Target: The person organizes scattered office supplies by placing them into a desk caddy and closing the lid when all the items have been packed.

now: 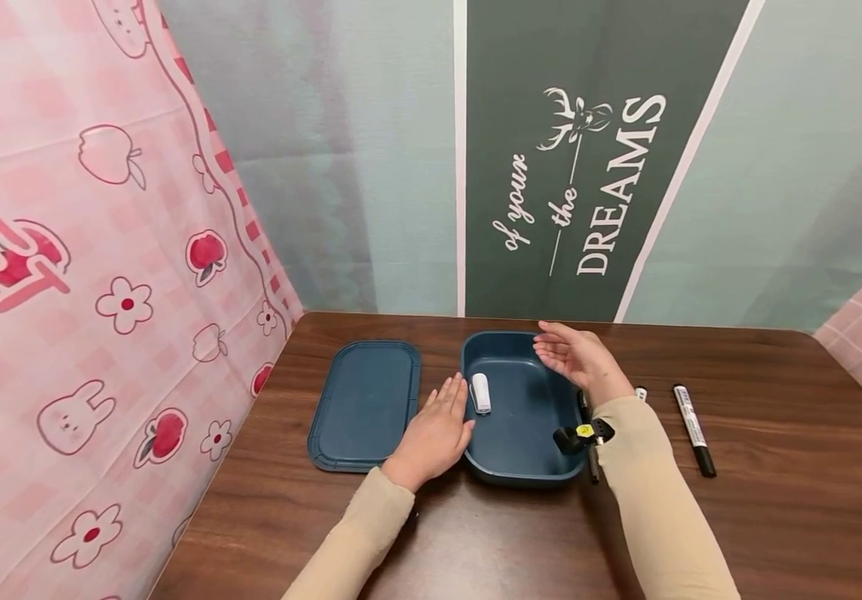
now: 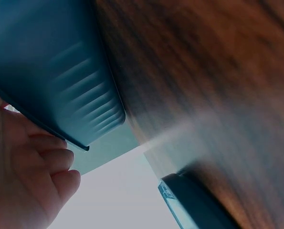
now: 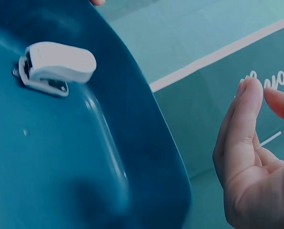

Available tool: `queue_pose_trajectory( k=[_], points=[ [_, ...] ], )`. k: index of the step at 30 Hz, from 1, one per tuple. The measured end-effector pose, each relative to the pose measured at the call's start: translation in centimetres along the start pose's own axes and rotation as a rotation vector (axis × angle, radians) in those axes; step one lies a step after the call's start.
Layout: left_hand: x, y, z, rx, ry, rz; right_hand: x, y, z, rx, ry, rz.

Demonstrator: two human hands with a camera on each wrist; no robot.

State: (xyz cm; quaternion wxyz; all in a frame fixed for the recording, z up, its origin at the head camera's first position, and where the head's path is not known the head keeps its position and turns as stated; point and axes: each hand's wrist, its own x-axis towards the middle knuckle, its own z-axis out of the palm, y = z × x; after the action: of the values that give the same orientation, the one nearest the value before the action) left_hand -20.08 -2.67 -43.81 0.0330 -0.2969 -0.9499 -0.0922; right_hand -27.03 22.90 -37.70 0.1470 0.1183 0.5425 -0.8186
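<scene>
A deep blue plastic box stands on the table with its top uncovered. Inside it, by the left wall, lies a small white stapler, also seen in the right wrist view. My left hand rests against the box's left rim, fingers straight and together; the left wrist view shows fingertips right at the rim. Over the box's far right corner, my right hand hovers with fingers loosely bent and nothing in them. Its wrist carries a black camera above the box.
A flat blue lid lies left of the box. At the right is a whiteboard marker with a black cap; another marker is mostly hidden behind the right wrist. A black pen-like item lies along the box's right side. Curtains hang behind the table.
</scene>
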Motion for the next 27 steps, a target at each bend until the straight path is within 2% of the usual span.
queue_pose_trajectory(
  k=[6,10,12,14,17,19,22,27],
  points=[
    [0.0,0.0,0.0,-0.011,0.004,0.003,-0.7,-0.6,-1.5,0.0,0.002,-0.004],
    [-0.2,-0.1,0.1,-0.034,0.042,0.022,-1.3,-0.9,-2.6,-0.023,0.0,-0.025],
    [-0.2,-0.5,0.9,-0.02,0.071,0.041,-1.6,-0.9,-3.3,-0.035,0.0,-0.04],
    [-0.2,-0.5,1.0,-0.028,0.078,0.049,-1.9,-0.9,-4.2,-0.046,0.003,-0.051],
    [-0.1,-0.5,1.1,-0.029,0.065,0.044,-2.3,-0.8,-5.7,-0.058,0.005,-0.058],
    [-0.1,-0.1,0.4,-0.044,0.033,0.025,-2.6,-0.7,-6.8,-0.062,0.005,-0.059],
    [0.0,-0.1,0.4,-0.015,0.002,0.006,-3.0,-0.7,-8.3,-0.073,0.003,-0.064],
    [0.0,-0.1,0.3,0.004,-0.01,-0.002,-3.8,-0.8,-10.7,-0.132,0.029,-0.079]
  ],
)
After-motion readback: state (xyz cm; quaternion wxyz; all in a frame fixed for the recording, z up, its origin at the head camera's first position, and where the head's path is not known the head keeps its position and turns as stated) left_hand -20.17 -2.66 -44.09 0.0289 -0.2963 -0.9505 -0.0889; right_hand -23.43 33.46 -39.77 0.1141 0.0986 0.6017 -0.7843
